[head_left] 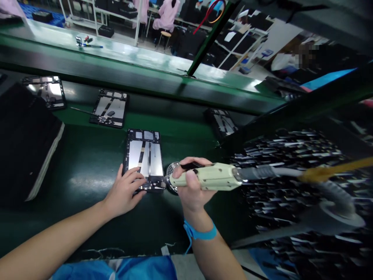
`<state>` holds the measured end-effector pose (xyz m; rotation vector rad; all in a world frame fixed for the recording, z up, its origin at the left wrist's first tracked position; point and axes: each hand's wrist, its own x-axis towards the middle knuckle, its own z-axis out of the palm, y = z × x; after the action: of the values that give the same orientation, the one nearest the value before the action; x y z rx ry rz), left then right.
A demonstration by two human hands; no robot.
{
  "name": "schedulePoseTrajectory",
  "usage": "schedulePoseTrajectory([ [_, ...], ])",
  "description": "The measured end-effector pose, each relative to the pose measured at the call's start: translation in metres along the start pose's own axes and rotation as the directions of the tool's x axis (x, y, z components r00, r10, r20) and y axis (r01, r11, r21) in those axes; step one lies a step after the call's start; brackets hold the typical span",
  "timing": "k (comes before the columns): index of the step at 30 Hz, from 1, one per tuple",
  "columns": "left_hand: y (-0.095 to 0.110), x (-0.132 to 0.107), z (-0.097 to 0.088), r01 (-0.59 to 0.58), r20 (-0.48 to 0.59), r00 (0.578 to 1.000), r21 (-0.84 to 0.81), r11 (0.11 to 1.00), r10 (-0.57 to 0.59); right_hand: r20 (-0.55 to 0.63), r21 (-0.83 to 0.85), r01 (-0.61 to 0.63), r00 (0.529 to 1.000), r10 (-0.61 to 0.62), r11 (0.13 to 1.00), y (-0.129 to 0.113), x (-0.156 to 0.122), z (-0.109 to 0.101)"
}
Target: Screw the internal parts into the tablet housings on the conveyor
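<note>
An opened tablet chassis (145, 155) lies on the green belt (87, 163) in front of me, silver plates showing inside its black frame. My left hand (126, 190) rests on its near left corner, fingers spread flat. My right hand (190, 186) is wrapped round a pale electric screwdriver (208, 178) held sideways, its tip at the chassis's near right corner. A small round metal dish (171, 171) sits just behind the tip. A blue strap (201, 233) circles my right wrist.
Two more open chassis (110, 108) (48, 90) lie further along the belt, another (223, 121) to the right. A dark stack (23, 144) stands at left. The screwdriver's cable (320, 175) runs right. People in pink (167, 13) sit far behind.
</note>
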<state>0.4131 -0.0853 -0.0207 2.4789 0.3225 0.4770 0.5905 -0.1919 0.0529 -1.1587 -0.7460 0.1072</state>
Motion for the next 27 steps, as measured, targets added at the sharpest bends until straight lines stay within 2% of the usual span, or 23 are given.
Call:
schedulePoseTrajectory([
  [3,0.001,0.002,-0.001,-0.005,0.028,1.000,-0.003,1.000,0.006,0.157,0.047,-0.041,0.987,0.034,0.998,0.002,-0.014,0.012],
  [6,0.002,0.003,-0.003,0.004,0.054,0.999,-0.013,1.000,-0.003,0.248,0.061,-0.059,0.968,0.042,0.996,0.010,-0.025,0.018],
  [11,0.004,0.004,-0.003,0.009,0.054,0.999,-0.042,0.999,-0.006,0.256,0.026,-0.048,0.966,0.040,0.998,0.019,-0.030,0.021],
  [19,0.004,0.005,-0.004,0.020,0.050,0.999,-0.062,0.998,-0.017,0.274,-0.039,-0.079,0.958,0.086,0.996,0.019,-0.032,0.020],
  [27,0.004,0.005,-0.002,0.017,0.051,0.999,-0.049,0.999,-0.014,0.256,-0.068,-0.050,0.964,0.066,0.996,0.024,-0.035,0.021],
])
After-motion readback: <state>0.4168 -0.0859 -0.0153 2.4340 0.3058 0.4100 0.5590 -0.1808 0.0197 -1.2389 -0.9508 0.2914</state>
